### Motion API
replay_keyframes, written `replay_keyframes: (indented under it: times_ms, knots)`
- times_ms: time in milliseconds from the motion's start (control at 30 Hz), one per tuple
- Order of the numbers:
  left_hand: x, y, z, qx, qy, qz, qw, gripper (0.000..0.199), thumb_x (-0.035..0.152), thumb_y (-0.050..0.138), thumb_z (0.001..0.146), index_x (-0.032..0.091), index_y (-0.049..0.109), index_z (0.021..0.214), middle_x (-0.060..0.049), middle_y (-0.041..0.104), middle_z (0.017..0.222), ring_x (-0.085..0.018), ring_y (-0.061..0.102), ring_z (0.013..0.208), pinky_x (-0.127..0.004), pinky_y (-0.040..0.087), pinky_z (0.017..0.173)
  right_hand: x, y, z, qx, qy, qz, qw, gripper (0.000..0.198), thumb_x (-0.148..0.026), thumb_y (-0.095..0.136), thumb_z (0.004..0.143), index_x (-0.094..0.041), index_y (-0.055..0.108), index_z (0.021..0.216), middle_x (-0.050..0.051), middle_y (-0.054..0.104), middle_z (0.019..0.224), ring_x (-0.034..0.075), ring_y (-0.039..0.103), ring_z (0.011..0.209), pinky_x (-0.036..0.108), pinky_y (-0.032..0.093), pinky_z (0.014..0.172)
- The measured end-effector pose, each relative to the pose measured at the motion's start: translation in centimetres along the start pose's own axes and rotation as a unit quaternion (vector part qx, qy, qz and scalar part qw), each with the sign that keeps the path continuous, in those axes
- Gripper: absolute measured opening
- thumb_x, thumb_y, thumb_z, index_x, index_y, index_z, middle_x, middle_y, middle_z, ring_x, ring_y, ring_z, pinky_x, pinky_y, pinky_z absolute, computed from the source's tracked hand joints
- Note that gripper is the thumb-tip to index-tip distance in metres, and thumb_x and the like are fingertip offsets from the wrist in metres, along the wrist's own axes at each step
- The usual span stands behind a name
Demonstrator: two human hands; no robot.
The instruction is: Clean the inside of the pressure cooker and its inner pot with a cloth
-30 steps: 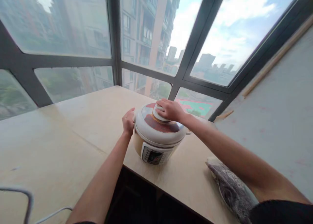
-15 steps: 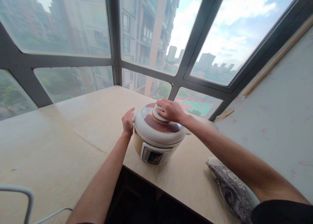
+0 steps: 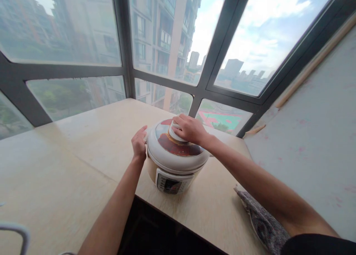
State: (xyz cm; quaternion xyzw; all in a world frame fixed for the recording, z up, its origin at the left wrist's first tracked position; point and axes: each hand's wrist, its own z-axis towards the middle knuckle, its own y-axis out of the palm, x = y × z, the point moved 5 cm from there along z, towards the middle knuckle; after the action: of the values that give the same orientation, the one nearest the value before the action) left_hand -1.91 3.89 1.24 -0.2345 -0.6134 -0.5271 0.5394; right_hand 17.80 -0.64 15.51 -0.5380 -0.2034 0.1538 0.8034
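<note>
A white and tan electric pressure cooker stands upright near the front edge of the table, its control panel facing me. Its domed lid sits on top, with a glossy brown-red picture around the knob. My right hand is closed over the white lid knob, fingers curled around it. At the cooker's left side, my left hand grips the small side handle, which the hand partly hides.
The pale wooden table runs back to dark-framed windows. A grey patterned cloth item lies at right, under my forearm. A white curved tube shows at lower left. A papered wall rises on the right.
The view has shifted a little, so the cooker and both hands appear slightly further left and lower. Both hands keep their hold; I cannot tell whether the lid has turned.
</note>
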Motion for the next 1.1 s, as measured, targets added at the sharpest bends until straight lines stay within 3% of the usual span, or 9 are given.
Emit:
replay_keyframes:
  times_ms: [300, 533, 700, 867, 1000, 1100]
  knots:
    - [1.6, 0.2, -1.2, 0.028, -0.018, 0.028, 0.999, 0.057, 0.04, 0.065, 0.061, 0.006, 0.073, 0.106, -0.009, 0.072, 0.086, -0.017, 0.06, 0.067, -0.028, 0.046, 0.06, -0.2, 0.0, -0.2, 0.019, 0.023, 0.019, 0.999, 0.026, -0.039, 0.051, 0.102, -0.018, 0.063, 0.11, 0.011, 0.067, 0.109, 0.025, 0.062, 0.1, 0.031, 0.043, 0.079]
    - [2.5, 0.2, -1.5, 0.031, 0.015, 0.091, 0.995, 0.036, 0.04, 0.062, 0.065, 0.012, 0.073, 0.086, -0.011, 0.073, 0.095, -0.022, 0.066, 0.079, -0.031, 0.052, 0.065, -0.2, -0.2, -0.1, 0.013, 0.017, 0.031, 0.999, 0.026, -0.039, 0.054, 0.1, -0.017, 0.064, 0.11, 0.011, 0.067, 0.108, 0.025, 0.063, 0.097, 0.034, 0.048, 0.079]
    - [2.5, -0.2, -1.2, 0.035, 0.049, 0.141, 0.988, 0.03, 0.041, 0.062, 0.067, 0.015, 0.071, 0.079, -0.012, 0.073, 0.103, -0.027, 0.067, 0.094, -0.033, 0.054, 0.074, -0.1, -0.2, -0.1, 0.033, -0.007, 0.047, 0.998, 0.025, -0.039, 0.052, 0.102, -0.019, 0.064, 0.111, 0.01, 0.068, 0.107, 0.025, 0.061, 0.1, 0.036, 0.049, 0.083]
    - [2.2, -0.4, -1.1, 0.028, 0.051, 0.15, 0.987, 0.028, 0.043, 0.061, 0.07, 0.016, 0.07, 0.072, -0.013, 0.073, 0.105, -0.029, 0.067, 0.097, -0.038, 0.056, 0.081, -0.4, -0.3, -0.3, 0.034, -0.016, 0.041, 0.998, 0.025, -0.037, 0.053, 0.103, -0.017, 0.061, 0.116, 0.011, 0.068, 0.109, 0.028, 0.059, 0.106, 0.039, 0.05, 0.085]
    - [2.3, -0.5, -1.0, 0.034, 0.075, 0.155, 0.984, 0.024, 0.039, 0.062, 0.071, 0.016, 0.069, 0.071, -0.013, 0.073, 0.11, -0.03, 0.066, 0.106, -0.041, 0.055, 0.092, -0.5, -0.6, -0.9, 0.05, -0.02, 0.053, 0.997, 0.031, -0.036, 0.052, 0.103, -0.015, 0.058, 0.126, 0.013, 0.067, 0.116, 0.029, 0.059, 0.108, 0.042, 0.052, 0.087]
    - [2.1, -0.6, -1.1, 0.037, 0.065, 0.143, 0.987, 0.023, 0.038, 0.063, 0.069, 0.016, 0.069, 0.074, -0.013, 0.073, 0.109, -0.029, 0.067, 0.102, -0.04, 0.057, 0.088, -0.3, -0.9, -1.8, 0.056, -0.04, 0.089, 0.994, 0.036, -0.03, 0.05, 0.103, -0.015, 0.052, 0.136, 0.014, 0.063, 0.13, 0.028, 0.059, 0.117, 0.044, 0.05, 0.098]
